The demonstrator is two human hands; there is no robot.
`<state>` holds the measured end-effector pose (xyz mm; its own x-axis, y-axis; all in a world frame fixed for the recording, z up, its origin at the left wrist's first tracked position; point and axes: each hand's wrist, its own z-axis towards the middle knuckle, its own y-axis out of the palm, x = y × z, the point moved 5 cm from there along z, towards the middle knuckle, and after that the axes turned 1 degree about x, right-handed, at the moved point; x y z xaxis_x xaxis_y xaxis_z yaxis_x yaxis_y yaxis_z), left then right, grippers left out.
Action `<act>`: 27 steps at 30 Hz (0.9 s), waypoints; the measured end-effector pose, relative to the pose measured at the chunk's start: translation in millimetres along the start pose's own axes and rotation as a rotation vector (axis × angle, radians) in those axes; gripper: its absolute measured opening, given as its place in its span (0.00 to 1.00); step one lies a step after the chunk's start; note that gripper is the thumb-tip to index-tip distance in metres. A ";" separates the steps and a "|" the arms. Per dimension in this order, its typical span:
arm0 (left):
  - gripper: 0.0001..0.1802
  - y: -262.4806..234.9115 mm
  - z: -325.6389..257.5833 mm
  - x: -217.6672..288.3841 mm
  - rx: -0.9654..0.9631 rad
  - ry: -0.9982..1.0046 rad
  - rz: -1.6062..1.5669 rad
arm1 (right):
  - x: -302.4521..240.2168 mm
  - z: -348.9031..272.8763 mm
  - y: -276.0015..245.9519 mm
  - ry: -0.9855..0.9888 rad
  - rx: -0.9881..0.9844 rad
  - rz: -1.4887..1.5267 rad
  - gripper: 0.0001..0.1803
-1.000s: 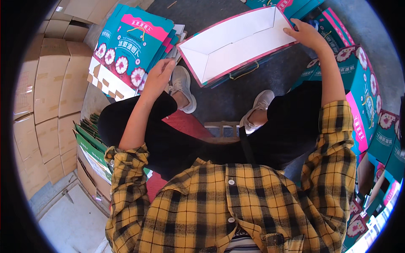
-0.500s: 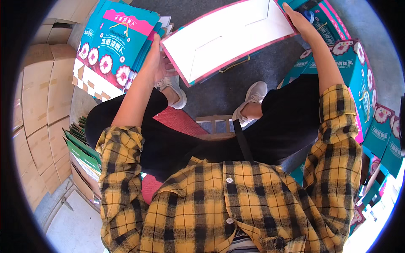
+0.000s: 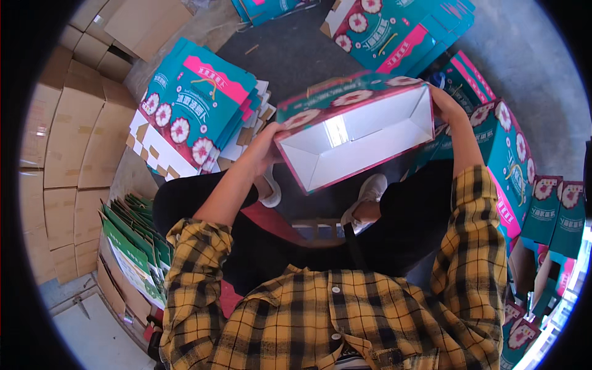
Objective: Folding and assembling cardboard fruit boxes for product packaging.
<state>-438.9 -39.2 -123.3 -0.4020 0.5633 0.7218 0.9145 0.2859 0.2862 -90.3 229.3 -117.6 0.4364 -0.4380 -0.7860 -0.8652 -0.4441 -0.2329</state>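
Between my two hands is a teal and dark pink carton (image 3: pixel 351 98) printed with round white-and-pink slices. Its white folded end (image 3: pixel 364 139) faces me, framed by a dark pink rim, and the printed side slants away beyond it. My left hand (image 3: pixel 266 149) grips the carton's left end, its fingers partly hidden behind it. At the right end my right hand (image 3: pixel 445 106) holds the edge, with most fingers out of sight. Just left of my left hand lies a stack of flat teal and pink cartons (image 3: pixel 200 102).
Another flat carton stack (image 3: pixel 401 37) lies at the far right. Formed teal cartons (image 3: pixel 515 139) stand by my right knee. Brown boxes (image 3: pixel 74 135) are piled along the left, with flat green cartons (image 3: pixel 132 240) near my left leg. My shoes (image 3: pixel 370 197) rest below the carton.
The carton has come nearer and tilted, so its printed side now shows and its white end looks deeper. Both hands moved with it. The view has shifted, showing more of the far floor.
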 end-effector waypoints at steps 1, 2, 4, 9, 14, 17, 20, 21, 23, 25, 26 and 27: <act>0.27 2.3 -7.5 10.2 0.016 0.101 0.007 | -8.0 -1.8 6.2 -0.018 -0.013 0.002 0.27; 0.27 5.2 -9.4 11.7 0.022 0.118 0.007 | -22.4 -13.5 11.0 -0.154 -0.065 0.232 0.26; 0.29 10.2 -18.3 39.2 0.071 0.705 0.092 | -46.9 -39.8 12.7 -0.336 -0.188 0.582 0.23; 0.33 -6.3 -22.8 61.5 0.088 0.801 0.148 | -58.5 -38.0 11.6 -0.478 -0.079 0.470 0.31; 0.41 -3.2 -15.8 48.8 0.125 0.583 -0.165 | 10.6 8.0 -31.9 -0.316 0.100 0.495 0.31; 0.40 -30.7 -14.7 19.0 0.162 0.520 -0.112 | 15.1 0.0 1.4 -0.289 0.009 0.492 0.30; 0.40 -22.4 -16.6 11.9 0.171 0.401 -0.130 | 2.7 -19.2 12.3 -0.323 -0.029 0.416 0.30; 0.39 -16.4 -15.5 10.8 0.179 0.338 -0.177 | -2.3 -24.5 14.8 -0.333 -0.035 0.371 0.29; 0.38 -25.9 -12.4 2.6 0.239 0.353 -0.172 | -15.5 -31.0 36.7 -0.342 -0.085 0.291 0.29; 0.36 -33.6 2.8 -6.1 0.277 0.366 -0.170 | -22.5 -40.1 46.3 -0.335 -0.114 0.212 0.28; 0.33 -41.8 10.6 -10.9 0.321 0.364 -0.112 | -23.9 -41.6 52.0 -0.328 -0.131 0.171 0.28; 0.31 -50.5 16.9 -16.4 0.365 0.362 -0.054 | -25.4 -40.9 58.2 -0.313 -0.148 0.143 0.27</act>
<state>-479.3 -49.8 -160.2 -0.3478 0.2543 0.9024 0.7916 0.5954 0.1373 -141.6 182.5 -87.8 0.1972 -0.2542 -0.9468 -0.8571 -0.5135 -0.0407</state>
